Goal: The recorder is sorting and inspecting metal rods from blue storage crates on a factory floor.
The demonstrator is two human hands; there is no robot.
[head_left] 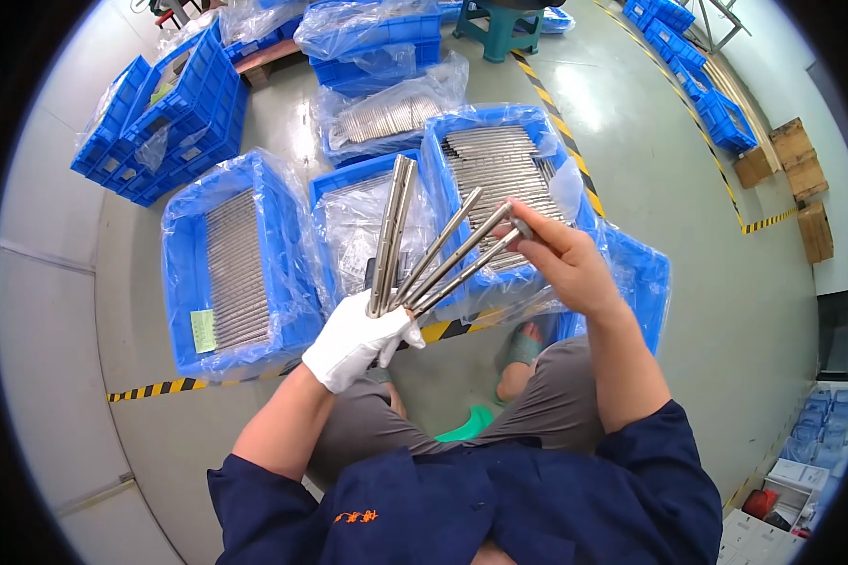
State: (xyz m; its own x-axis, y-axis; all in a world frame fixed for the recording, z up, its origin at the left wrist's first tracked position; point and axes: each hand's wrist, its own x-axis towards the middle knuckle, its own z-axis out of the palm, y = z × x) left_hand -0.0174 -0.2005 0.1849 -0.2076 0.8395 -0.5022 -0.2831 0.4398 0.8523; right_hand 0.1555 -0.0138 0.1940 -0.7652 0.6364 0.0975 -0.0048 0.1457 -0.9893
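Observation:
My left hand, in a white glove, is closed round the lower ends of several shiny metal rods with small holes along them. The rods fan out upward and to the right. My bare right hand pinches the upper ends of the rightmost rods, with a small round metal piece at the fingertips. Beyond the hands, a blue crate lined with clear plastic holds rows of similar rods. Left of it, another blue crate has plastic film over its contents and a dark object partly hidden behind the rods.
A lined blue crate of rods with a green paper slip stands at the left. Stacked crates rise behind it. A green stool stands at the back, and wooden blocks lie far right. Yellow-black tape marks the floor.

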